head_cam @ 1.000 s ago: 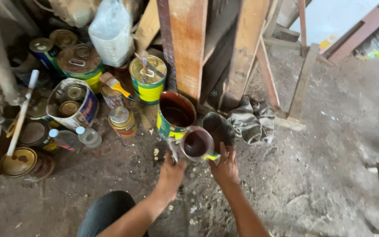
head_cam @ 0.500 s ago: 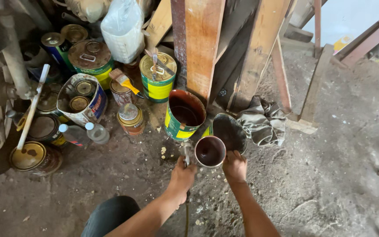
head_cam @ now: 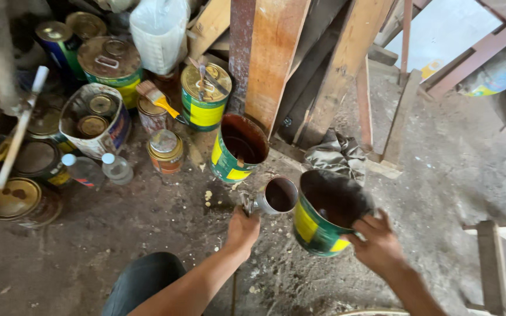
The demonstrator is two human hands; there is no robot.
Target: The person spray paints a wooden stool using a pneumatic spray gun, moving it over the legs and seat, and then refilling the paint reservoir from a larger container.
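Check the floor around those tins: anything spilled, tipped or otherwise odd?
The green-and-yellow tin in the right hand is tilted toward the small cup held by the left hand. Pale crumbs litter the floor; no wet spill shows.

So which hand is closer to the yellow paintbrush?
Left. The left hand holds the small metal cup, below and right of the yellow paintbrush. The right hand grips the green can, farther right.

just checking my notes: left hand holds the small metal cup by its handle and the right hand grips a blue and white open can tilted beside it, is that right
Not quite: the colour is wrong. In the head view the right hand grips a green and yellow open can, not a blue and white one. The rest stands: it is tilted beside the small metal cup, which the left hand holds by its handle.
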